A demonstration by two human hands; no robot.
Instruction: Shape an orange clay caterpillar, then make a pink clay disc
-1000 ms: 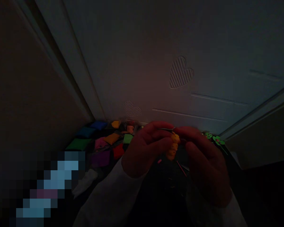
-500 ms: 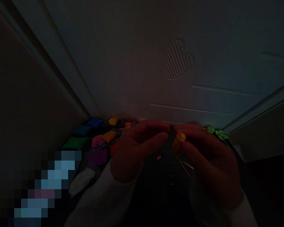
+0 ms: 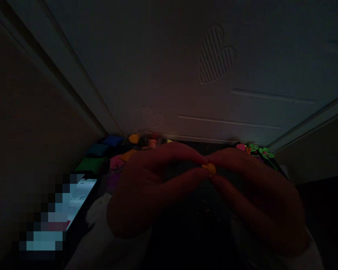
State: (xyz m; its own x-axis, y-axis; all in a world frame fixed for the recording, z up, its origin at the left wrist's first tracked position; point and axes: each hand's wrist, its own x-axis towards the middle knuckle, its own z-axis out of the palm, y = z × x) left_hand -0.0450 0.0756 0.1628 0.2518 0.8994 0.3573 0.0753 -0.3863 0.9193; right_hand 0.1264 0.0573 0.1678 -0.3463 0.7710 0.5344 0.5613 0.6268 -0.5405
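A small yellow-orange clay figure is held up in the middle, above the dark surface. My left hand pinches its left side between thumb and fingertips, where a small bit juts out. From the other side my right hand grips it with thumb and index finger. The fingertips of both hands almost meet around the piece and hide part of it. The light is very dim, so its finer shape cannot be made out.
Coloured packets lie at the left, among them a green one and a blue one. A lit screen is partly blurred out. Green flower shapes sit at the back right. A pale panel with hearts rises behind.
My left hand has come right and taken hold of the yellow clay figure, which only my right hand held before. The figure has turned, and the view has shifted slightly.
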